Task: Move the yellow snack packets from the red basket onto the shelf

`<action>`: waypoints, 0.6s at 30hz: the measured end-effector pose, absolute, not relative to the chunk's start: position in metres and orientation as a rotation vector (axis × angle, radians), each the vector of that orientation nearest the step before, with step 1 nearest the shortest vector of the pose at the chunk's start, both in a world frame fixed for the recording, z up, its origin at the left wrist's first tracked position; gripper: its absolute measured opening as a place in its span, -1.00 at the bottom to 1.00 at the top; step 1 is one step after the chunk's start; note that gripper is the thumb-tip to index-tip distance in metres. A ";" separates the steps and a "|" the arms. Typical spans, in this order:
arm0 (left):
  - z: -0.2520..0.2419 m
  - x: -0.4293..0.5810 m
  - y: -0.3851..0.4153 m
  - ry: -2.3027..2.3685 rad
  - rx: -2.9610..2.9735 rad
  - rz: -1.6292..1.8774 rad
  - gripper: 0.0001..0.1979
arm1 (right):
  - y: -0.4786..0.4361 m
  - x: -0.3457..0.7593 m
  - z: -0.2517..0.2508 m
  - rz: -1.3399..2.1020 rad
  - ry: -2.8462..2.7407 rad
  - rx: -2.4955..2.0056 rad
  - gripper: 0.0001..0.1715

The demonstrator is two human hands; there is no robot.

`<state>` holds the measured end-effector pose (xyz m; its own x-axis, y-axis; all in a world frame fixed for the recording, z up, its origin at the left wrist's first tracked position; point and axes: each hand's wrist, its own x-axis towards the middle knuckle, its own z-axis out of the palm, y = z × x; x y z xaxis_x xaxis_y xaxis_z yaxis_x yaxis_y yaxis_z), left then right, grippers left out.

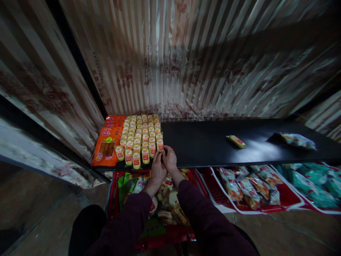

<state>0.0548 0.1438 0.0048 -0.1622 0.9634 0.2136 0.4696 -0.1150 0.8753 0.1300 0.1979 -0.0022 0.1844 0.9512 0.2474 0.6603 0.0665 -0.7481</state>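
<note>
Small yellow wrapped snacks (pixel 136 160) with red and white labels lie in tight rows at the left part of a black shelf (pixel 197 142). At the front right corner of these rows, my left hand (pixel 158 171) and my right hand (pixel 169 159) come together, fingers closed. Their fingertips meet at the lower end of a wrapped snack (pixel 160 144); the spot between the fingers is partly hidden. Orange flat snack packs (pixel 107 144) lie directly left of the rows.
One wrapped snack (pixel 236 141) and a shiny bag (pixel 298 140) lie farther right on the shelf. Below are a red basket (pixel 113 199) of mixed snacks, another basket (pixel 217 199) of bagged snacks and teal packets (pixel 310 185). Striped plastic sheeting (pixel 170 71) hangs behind.
</note>
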 end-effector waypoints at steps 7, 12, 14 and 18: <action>0.000 0.054 0.144 1.609 1.630 1.252 -0.44 | 0.201 0.131 0.001 0.472 -1.549 -1.713 -0.53; -0.003 0.056 0.144 1.598 1.627 1.267 -0.39 | 0.207 0.131 0.005 0.518 -1.582 -1.707 -0.39; -0.004 0.056 0.143 1.588 1.638 1.277 -0.35 | 0.210 0.129 0.006 0.545 -1.591 -1.668 -0.39; -0.005 0.056 0.143 1.569 1.661 1.278 -0.33 | 0.213 0.127 0.008 0.602 -1.605 -1.569 -0.43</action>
